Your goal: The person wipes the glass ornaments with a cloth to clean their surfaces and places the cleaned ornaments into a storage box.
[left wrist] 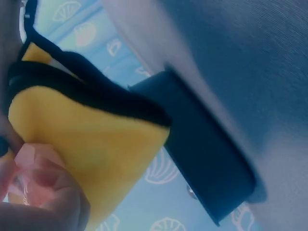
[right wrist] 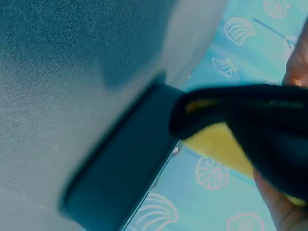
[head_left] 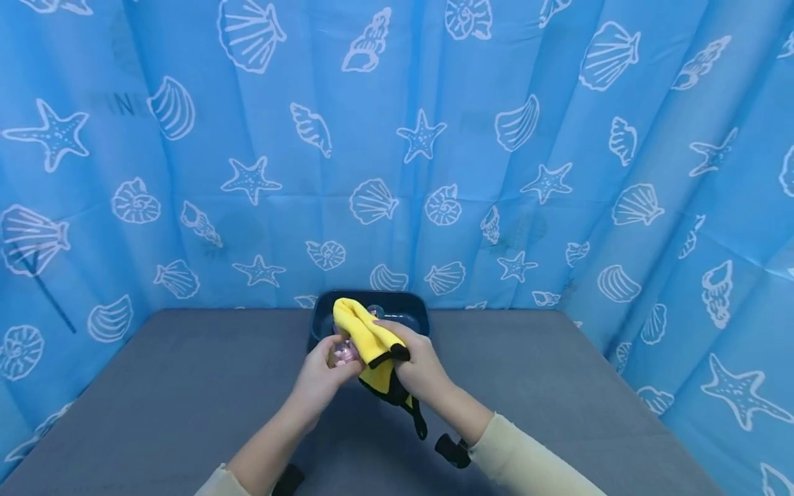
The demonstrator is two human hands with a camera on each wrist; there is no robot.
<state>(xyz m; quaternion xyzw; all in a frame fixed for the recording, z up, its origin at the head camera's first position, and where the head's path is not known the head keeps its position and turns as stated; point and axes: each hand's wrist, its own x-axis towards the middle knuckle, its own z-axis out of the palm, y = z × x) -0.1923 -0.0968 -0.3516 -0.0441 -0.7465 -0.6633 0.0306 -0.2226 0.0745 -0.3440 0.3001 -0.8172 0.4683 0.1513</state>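
Observation:
My left hand [head_left: 318, 383] pinches a small pink, see-through faceted object [head_left: 344, 353] between thumb and fingers; its exact kind cannot be told. In my right hand [head_left: 420, 364] is a yellow cloth [head_left: 366, 335] with black edging and a black hanging loop. The cloth is folded over beside the pink object, and its lower part dangles below the hands. In the left wrist view the pink piece [left wrist: 36, 161] lies against the yellow cloth [left wrist: 96, 134]. Both hands are in front of and partly over a dark blue basin [head_left: 424, 315], whose inside the cloth partly hides.
Inside the basin shows a small clear, shiny object [head_left: 375, 311]. The basin stands at the far edge of the grey table [head_left: 236, 386]. Behind it hangs a blue curtain [head_left: 384, 172] with white seashells and starfish. Black wrist devices [head_left: 453, 451] sit at the sleeves.

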